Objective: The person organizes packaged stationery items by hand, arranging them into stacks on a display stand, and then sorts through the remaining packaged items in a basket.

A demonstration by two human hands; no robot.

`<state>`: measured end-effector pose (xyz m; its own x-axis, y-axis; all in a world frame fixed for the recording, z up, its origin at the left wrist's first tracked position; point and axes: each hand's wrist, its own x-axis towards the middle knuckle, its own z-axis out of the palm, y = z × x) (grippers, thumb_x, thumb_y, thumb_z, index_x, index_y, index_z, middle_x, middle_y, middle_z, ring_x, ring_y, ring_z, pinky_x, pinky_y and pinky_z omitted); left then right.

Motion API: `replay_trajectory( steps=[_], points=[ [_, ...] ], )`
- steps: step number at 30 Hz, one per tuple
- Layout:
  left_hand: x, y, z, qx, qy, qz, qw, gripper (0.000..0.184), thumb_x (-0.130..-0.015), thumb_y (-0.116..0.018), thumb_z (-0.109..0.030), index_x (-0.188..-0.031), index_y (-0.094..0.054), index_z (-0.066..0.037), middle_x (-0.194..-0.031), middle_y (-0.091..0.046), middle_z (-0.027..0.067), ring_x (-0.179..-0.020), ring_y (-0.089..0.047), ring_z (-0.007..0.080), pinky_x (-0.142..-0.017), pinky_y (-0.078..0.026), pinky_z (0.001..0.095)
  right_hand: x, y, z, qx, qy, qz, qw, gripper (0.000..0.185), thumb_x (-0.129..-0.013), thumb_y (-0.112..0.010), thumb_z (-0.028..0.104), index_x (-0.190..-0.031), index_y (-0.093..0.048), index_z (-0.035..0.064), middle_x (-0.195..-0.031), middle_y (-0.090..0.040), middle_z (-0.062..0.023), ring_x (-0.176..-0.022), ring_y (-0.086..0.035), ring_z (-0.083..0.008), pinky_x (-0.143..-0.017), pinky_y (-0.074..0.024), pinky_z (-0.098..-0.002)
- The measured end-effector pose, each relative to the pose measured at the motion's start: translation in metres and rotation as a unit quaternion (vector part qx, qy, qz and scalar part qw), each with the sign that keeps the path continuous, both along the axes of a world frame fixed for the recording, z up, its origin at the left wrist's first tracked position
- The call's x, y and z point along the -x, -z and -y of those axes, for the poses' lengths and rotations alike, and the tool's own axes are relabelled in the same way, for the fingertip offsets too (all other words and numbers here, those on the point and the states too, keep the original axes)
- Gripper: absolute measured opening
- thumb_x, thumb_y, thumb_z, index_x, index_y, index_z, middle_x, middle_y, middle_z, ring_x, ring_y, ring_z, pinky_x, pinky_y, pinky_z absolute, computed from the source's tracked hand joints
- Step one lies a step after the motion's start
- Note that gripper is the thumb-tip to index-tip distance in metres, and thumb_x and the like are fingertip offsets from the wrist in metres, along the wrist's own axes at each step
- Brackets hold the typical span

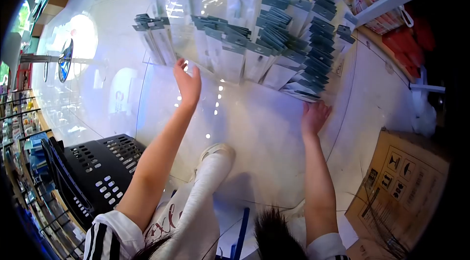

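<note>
Rows of flat packets with dark green header cards [232, 47] and pale, clear bodies lie fanned out on the glossy floor. My left hand [188, 84] is open at the front left of them, thumb apart from the fingers. Its fingertips are close to a small group of packets [155, 40]; whether they touch is unclear. My right hand [316, 117] is at the near right corner of the thickest overlapping stack [313, 67]. Its fingers are spread against or just beside the lowest packets, with nothing seen in its grasp.
A black perforated plastic basket [105, 162] stands at my left, before shelves of goods [22, 123]. At my right is a cardboard box [399, 186] with printed symbols. White rack legs [387, 0] and red bags [404, 47] are at the upper right. My shoe [218, 151] is between my arms.
</note>
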<state>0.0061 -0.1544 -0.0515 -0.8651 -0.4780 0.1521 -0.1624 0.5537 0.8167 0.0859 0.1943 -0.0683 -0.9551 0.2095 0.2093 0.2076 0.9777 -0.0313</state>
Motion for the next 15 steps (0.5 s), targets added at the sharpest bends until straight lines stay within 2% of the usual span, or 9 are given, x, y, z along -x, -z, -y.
replay_trajectory(
  steps=[1, 3, 5, 7, 9, 11, 14, 15],
  points=[
    [0.015, 0.008, 0.006, -0.099, -0.069, -0.007, 0.993, 0.045, -0.073, -0.055, -0.013, -0.110, -0.041, 0.007, -0.111, -0.043, 0.0251, -0.102, -0.044, 0.0332, -0.091, -0.033, 0.0393, 0.000, 0.000, 0.000, -0.002, -0.005, -0.001, 1.000, 0.028, -0.072, -0.061, 0.028, -0.088, -0.053, 0.0062, -0.090, -0.049, -0.0105, -0.091, -0.046, -0.0284, -0.099, -0.0237, -0.0469],
    [0.043, 0.026, 0.023, 0.036, -0.017, 0.041, 0.998, 0.053, -0.070, -0.057, -0.016, -0.111, -0.038, 0.012, -0.108, -0.045, 0.0282, -0.104, -0.045, 0.0359, -0.092, -0.033, 0.0402, 0.000, 0.000, -0.001, -0.008, -0.010, -0.004, 1.000, 0.028, -0.073, -0.060, 0.028, -0.088, -0.053, 0.0058, -0.090, -0.050, -0.0106, -0.090, -0.046, -0.0284, -0.099, -0.0239, -0.0466],
    [0.075, 0.041, 0.044, 0.078, 0.062, 0.253, 0.962, 0.061, -0.066, -0.058, -0.016, -0.113, -0.034, 0.015, -0.107, -0.047, 0.0302, -0.106, -0.043, 0.0388, -0.091, -0.034, 0.0398, -0.002, -0.001, 0.000, -0.010, -0.019, -0.005, 1.000, 0.027, -0.074, -0.059, 0.028, -0.088, -0.053, 0.0055, -0.090, -0.050, -0.0108, -0.090, -0.046, -0.0285, -0.098, -0.0241, -0.0465],
    [0.094, 0.046, 0.044, 0.168, 0.090, 0.354, 0.916, 0.068, -0.064, -0.057, -0.015, -0.116, -0.027, 0.016, -0.107, -0.046, 0.0324, -0.107, -0.043, 0.0395, -0.091, -0.034, 0.0398, -0.001, -0.002, -0.001, -0.008, -0.027, -0.012, 1.000, 0.026, -0.075, -0.058, 0.028, -0.087, -0.053, 0.0051, -0.090, -0.050, -0.0110, -0.089, -0.046, -0.0285, -0.098, -0.0244, -0.0464],
    [0.095, 0.047, 0.045, 0.154, 0.090, 0.388, 0.904, 0.072, -0.064, -0.056, -0.013, -0.121, -0.021, 0.015, -0.108, -0.046, 0.0331, -0.107, -0.044, 0.0394, -0.090, -0.035, 0.0394, -0.001, 0.000, -0.002, -0.011, -0.035, -0.025, 0.999, 0.027, -0.075, -0.058, 0.028, -0.087, -0.052, 0.0050, -0.090, -0.050, -0.0111, -0.089, -0.046, -0.0287, -0.097, -0.0250, -0.0463],
    [0.091, 0.046, 0.048, 0.040, 0.060, 0.360, 0.930, 0.076, -0.065, -0.054, -0.011, -0.125, -0.014, 0.012, -0.111, -0.045, 0.0324, -0.107, -0.045, 0.0383, -0.089, -0.036, 0.0386, 0.000, 0.002, -0.003, -0.011, -0.042, -0.034, 0.999, 0.027, -0.076, -0.058, 0.029, -0.086, -0.052, 0.0048, -0.089, -0.050, -0.0111, -0.088, -0.046, -0.0288, -0.097, -0.0256, -0.0461],
    [0.060, 0.008, 0.020, 0.131, 0.031, 0.144, 0.980, 0.078, -0.066, -0.050, -0.006, -0.129, -0.006, 0.006, -0.116, -0.043, 0.0288, -0.103, -0.048, 0.0384, -0.086, -0.039, 0.0380, -0.001, 0.004, -0.005, -0.013, -0.045, -0.038, 0.998, 0.027, -0.076, -0.058, 0.030, -0.085, -0.052, 0.0048, -0.088, -0.051, -0.0110, -0.087, -0.046, -0.0288, -0.096, -0.0267, -0.0460],
    [0.053, 0.004, 0.014, 0.105, 0.016, 0.119, 0.987, 0.078, -0.066, -0.050, -0.005, -0.130, -0.006, 0.004, -0.118, -0.042, 0.0275, -0.097, -0.051, 0.0361, -0.083, -0.041, 0.0367, 0.000, 0.005, -0.005, -0.018, -0.047, -0.040, 0.998, 0.027, -0.076, -0.058, 0.030, -0.084, -0.052, 0.0048, -0.088, -0.051, -0.0110, -0.087, -0.047, -0.0288, -0.096, -0.0270, -0.0459]
  ],
)
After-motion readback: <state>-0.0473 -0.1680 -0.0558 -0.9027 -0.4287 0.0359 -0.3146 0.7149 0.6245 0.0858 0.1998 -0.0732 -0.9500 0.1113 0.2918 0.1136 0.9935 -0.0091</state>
